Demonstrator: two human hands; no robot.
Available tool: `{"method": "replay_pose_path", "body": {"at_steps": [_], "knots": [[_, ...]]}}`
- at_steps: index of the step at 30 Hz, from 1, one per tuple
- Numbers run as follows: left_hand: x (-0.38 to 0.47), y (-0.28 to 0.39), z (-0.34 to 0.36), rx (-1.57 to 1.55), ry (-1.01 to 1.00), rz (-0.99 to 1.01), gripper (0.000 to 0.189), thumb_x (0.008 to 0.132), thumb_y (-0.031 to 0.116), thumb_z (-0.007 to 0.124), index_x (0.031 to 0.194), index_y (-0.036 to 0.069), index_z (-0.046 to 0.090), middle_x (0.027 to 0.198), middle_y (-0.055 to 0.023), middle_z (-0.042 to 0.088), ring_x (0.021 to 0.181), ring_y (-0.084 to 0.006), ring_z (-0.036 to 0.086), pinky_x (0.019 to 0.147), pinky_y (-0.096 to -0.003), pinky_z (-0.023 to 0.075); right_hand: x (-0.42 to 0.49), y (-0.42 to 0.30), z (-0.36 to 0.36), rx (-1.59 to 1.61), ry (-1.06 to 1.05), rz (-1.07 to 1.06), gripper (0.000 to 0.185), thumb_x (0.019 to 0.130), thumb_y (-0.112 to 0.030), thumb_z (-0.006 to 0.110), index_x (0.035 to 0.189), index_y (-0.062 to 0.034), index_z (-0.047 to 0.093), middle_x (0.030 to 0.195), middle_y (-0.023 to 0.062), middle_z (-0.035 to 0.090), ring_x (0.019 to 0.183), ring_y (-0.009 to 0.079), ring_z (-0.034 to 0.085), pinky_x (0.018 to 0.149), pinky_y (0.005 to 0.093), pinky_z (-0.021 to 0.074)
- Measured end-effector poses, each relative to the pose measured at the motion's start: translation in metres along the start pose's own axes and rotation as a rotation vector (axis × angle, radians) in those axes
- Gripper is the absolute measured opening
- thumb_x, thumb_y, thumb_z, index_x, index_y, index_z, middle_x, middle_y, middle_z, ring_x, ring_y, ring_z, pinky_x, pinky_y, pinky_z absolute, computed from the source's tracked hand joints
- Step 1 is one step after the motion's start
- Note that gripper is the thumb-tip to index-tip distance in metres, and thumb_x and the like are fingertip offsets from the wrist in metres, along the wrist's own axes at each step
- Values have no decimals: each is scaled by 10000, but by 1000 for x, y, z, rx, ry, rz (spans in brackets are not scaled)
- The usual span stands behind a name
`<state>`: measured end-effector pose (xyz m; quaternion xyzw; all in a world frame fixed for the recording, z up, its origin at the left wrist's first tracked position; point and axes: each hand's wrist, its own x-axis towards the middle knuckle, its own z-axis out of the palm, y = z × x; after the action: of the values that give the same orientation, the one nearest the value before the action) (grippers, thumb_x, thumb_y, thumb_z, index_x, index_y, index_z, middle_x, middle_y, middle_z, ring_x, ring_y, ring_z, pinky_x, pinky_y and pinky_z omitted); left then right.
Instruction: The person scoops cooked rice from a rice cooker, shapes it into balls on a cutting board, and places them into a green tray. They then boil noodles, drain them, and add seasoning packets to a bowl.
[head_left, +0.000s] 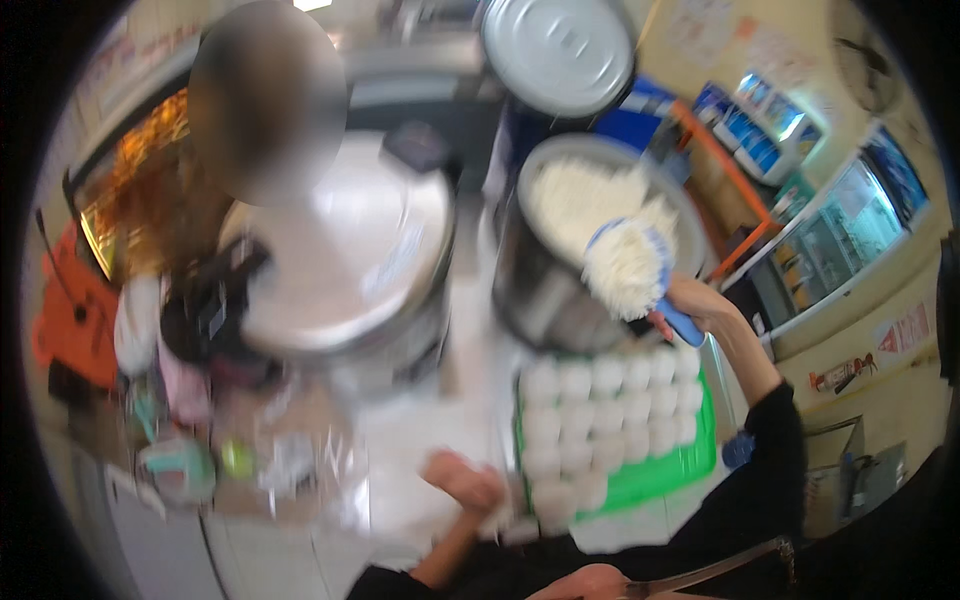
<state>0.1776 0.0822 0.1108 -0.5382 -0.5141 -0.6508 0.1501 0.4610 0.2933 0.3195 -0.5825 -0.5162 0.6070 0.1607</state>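
Observation:
My right hand (690, 300) grips the handle of a blue scoop (679, 322), which is heaped with white rice (628, 271). The scoop is held over the near edge of a large metal pot (540, 274) filled with more white rice (585, 195). Blurred by motion, my left hand (469, 480) hangs over the white surface left of a green tray (664, 480). I cannot tell whether its fingers are closed. Rows of white rounded items (592, 412) stand on the tray, just below the pot.
A large round lidded vessel (345, 277) stands left of the pot. Behind the pot is a grey metal lid (559, 49). A black item (416, 146) lies on the vessel's lid. At the lower left are a pale green container (176, 472) and crumpled clear plastic (289, 465).

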Motion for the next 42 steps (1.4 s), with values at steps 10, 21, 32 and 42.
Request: {"method": "replay_pose_path", "body": {"at_steps": [10, 21, 32, 42], "knots": [[-18, -161, -171, 243, -1500, -395, 1147, 493, 385, 848, 1436, 101, 261, 1512, -90, 219, 1422, -287, 84, 1132, -500, 119, -16, 220, 398, -938, 384, -478, 419, 904, -209, 524, 1290, -368, 489, 870, 121, 583, 584, 271, 594, 498, 408, 475], [-70, -160, -158, 477, -1348, -243, 1283, 401, 406, 872, 1443, 69, 203, 1497, -123, 206, 1394, -343, 147, 1106, -546, 118, 21, 245, 446, -896, 266, -333, 406, 894, -384, 539, 1251, -215, 448, 697, 160, 587, 643, 352, 633, 525, 434, 493], [-101, -126, -232, 249, -747, -816, 358, 797, 53, 617, 1140, 47, 517, 955, -167, 552, 904, -335, 526, 786, -399, 437, 11, 252, 366, -822, 750, -404, 702, 721, -99, 687, 1348, -51, 375, 1239, 197, 486, 1165, 357, 440, 976, 459, 349], [-59, -153, -236, -20, -916, -1511, 197, 804, 151, 659, 992, 100, 628, 730, -23, 551, 612, -136, 521, 518, -253, 436, -59, 320, 379, -723, 15, -519, 288, 762, -29, 530, 1030, -79, 623, 998, 121, 651, 909, 293, 632, 807, 388, 503]]}}
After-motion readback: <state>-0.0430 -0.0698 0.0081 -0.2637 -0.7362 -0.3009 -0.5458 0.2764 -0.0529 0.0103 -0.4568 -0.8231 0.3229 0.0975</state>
